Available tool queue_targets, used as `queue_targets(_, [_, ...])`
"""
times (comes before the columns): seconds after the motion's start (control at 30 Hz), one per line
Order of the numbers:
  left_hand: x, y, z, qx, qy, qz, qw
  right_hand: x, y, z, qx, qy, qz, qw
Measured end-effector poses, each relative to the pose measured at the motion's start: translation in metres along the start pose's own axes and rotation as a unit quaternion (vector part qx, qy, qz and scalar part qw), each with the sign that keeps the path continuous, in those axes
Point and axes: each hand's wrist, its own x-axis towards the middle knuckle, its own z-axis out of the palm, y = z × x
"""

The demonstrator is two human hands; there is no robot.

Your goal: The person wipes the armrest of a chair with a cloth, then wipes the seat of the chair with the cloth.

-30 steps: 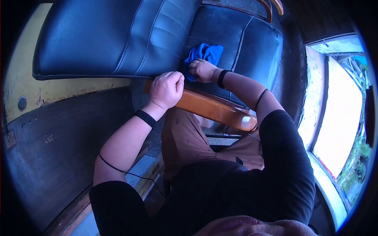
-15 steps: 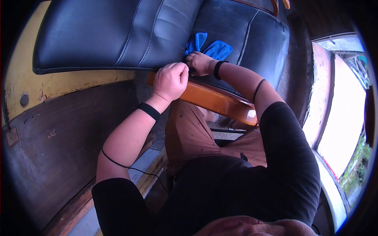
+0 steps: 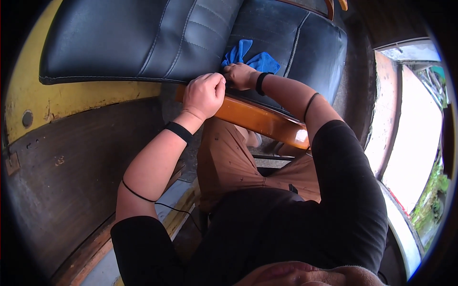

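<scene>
A black padded chair with visible stitching is in front of me, its backrest point(image 3: 114, 43) on the left and its seat point(image 3: 267, 28) on the right. Along its near side runs a glossy orange-brown wooden armrest point(image 3: 260, 114). My left hand point(image 3: 204, 95) is closed at the backrest's near corner, over the armrest's left end; its fingertips are hidden. Just right of it, my right hand point(image 3: 241, 76) is closed at the crease between backrest and seat. A blue cloth point(image 3: 262, 62) bunches out from that hand, which appears to grip it.
A yellow and dark brown panel point(image 3: 71, 114) stands on the left. My legs in brown trousers point(image 3: 224, 157) are below the armrest. A thin black cable point(image 3: 179, 209) hangs from my left arm. Bright openings point(image 3: 412, 138) are at the right.
The view has shifted slightly, so the chair sits a little higher and farther left. Both hands stay closed at the same spot, and the cloth lies much as before.
</scene>
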Motion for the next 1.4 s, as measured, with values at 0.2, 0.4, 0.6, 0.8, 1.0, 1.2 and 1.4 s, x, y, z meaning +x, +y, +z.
queue_targets(0.2, [-0.005, -0.005, -0.001, -0.005, 0.007, -0.014, 1.0, -0.077, -0.015, -0.023, 0.085, -0.213, 0.037, 0.973])
queue_targets(0.4, [-0.005, -0.005, -0.005, 0.002, -0.006, -0.026, 1.0, -0.101, -0.012, -0.055, 0.093, -0.291, 0.07, 0.95])
queue_targets(0.6, [0.001, -0.001, 0.006, 0.0, 0.001, -0.005, 1.0, -0.014, 0.01, -0.018, 0.066, 0.002, 0.164, 0.984])
queue_targets(0.8, [-0.009, -0.008, -0.002, 0.002, 0.001, -0.013, 1.0, -0.048, -0.014, -0.023, 0.059, -0.214, 0.146, 0.964])
queue_targets(1.0, [-0.011, -0.008, -0.003, -0.004, -0.007, -0.017, 1.0, -0.114, -0.016, -0.076, 0.104, -0.342, 0.16, 0.92])
queue_targets(1.2, [-0.007, -0.006, -0.002, -0.006, 0.011, -0.011, 1.0, -0.066, 0.013, -0.032, 0.07, 0.049, 0.234, 0.968])
queue_targets(1.4, [-0.007, -0.006, 0.001, -0.004, 0.013, -0.016, 1.0, -0.06, 0.015, -0.038, 0.051, -0.143, 0.214, 0.965])
